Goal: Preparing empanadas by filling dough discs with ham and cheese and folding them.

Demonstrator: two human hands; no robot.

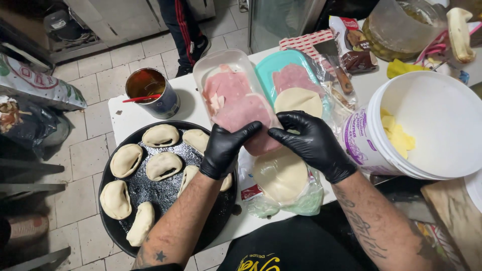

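Near bottom centre, a stack of pale round dough discs [280,175] lies on clear plastic wrap at the white table's [131,116] front edge. Just above it, centre frame, both black-gloved hands meet over a pink slice of ham [246,120]. Left hand [224,149] pinches the slice's lower-left edge, fingertips pointing to the upper right; right hand [310,143] pinches the lower-right edge, fingers pointing left. Both are closed on the ham, fingertips nearly touching each other. The slice's long axis runs from upper left to lower right, its lower end hidden under the fingers, its upper part resting over the clear plastic tray [221,62] of ham. Lower left, a round black baking pan [113,221] holds folded dough turnovers [163,165] and overhangs the table's edge. Right, a large white plastic bucket [427,125] with yellow pieces sits close beside the right wrist; little room there. Further back, a teal tray [268,68] with ham and one dough disc, and a metal can [153,93] at upper left.
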